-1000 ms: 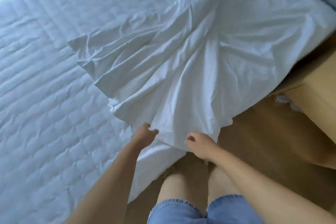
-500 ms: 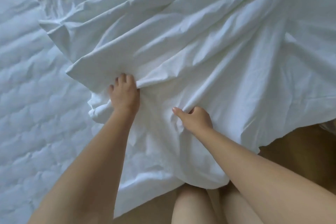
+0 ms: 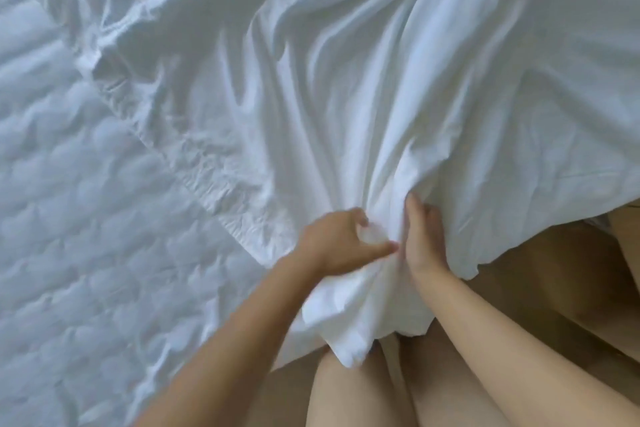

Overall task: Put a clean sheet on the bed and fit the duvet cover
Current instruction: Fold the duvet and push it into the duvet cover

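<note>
Early stage; sheet [image 3: 381,80] lies rumpled across part of the bed, quilted mattress [image 3: 86,253] bare beside it; my left hand [image 3: 341,243] clenches a bunch of its edge; right hand [image 3: 424,239] pinches a fold, fingers hidden beneath; spreading, tucking and duvet cover all remain.

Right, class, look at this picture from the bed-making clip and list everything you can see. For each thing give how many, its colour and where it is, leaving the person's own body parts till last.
mattress: one, pale quilted white, bare on the left.
sheet: one, white, creased, over the far and right part of the mattress, near edge hanging off its side.
floor: one, brown wood, lower right.
left hand: one, gripping a bunch of the sheet at the near edge.
right hand: one, beside the left hand, holding the sheet, fingertips hidden in a fold.
legs: two, bare, bottom centre, below the hanging sheet.
</note>
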`<state>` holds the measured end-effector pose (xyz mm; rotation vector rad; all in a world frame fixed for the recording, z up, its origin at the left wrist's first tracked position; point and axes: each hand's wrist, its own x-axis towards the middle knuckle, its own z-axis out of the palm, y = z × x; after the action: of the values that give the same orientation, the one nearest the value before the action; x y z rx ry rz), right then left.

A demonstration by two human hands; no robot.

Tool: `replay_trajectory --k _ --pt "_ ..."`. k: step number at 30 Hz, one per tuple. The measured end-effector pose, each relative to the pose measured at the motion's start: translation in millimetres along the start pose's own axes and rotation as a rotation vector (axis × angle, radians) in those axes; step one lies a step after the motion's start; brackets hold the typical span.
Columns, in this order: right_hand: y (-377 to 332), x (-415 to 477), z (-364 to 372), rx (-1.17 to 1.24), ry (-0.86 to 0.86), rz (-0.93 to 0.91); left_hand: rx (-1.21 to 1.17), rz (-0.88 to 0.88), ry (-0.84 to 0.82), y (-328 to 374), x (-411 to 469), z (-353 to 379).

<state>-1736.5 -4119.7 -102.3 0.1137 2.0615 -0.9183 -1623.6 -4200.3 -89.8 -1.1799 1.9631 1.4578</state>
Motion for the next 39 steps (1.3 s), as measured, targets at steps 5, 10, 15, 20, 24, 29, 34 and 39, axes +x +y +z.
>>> replay_trajectory --k 5,10,15,20,24,29,34,39 --pt "-16 8 39 -0.235 0.007 -0.012 0.201 -0.218 0.496 -42 70 -97" --pt "-16 15 50 -0.301 0.103 0.017 0.133 -0.359 0.746 -64 96 -86" --pt "-15 20 42 -0.251 0.113 -0.019 0.274 -0.258 0.743 -60 95 -96" --pt "-16 14 27 0.058 -0.003 0.038 0.369 0.045 -0.01 -7 24 -22" --pt "-13 23 18 -0.092 0.016 0.111 0.311 0.178 -0.265 37 -13 21" --pt "-10 39 18 -0.318 0.112 0.082 0.333 -0.059 0.488 -4 61 -83" --pt "-8 37 16 -0.323 0.169 0.041 0.353 -0.349 0.606 -47 96 -96" --pt "-12 32 -6 -0.411 0.296 -0.008 0.411 -0.186 0.427 -23 76 -30"
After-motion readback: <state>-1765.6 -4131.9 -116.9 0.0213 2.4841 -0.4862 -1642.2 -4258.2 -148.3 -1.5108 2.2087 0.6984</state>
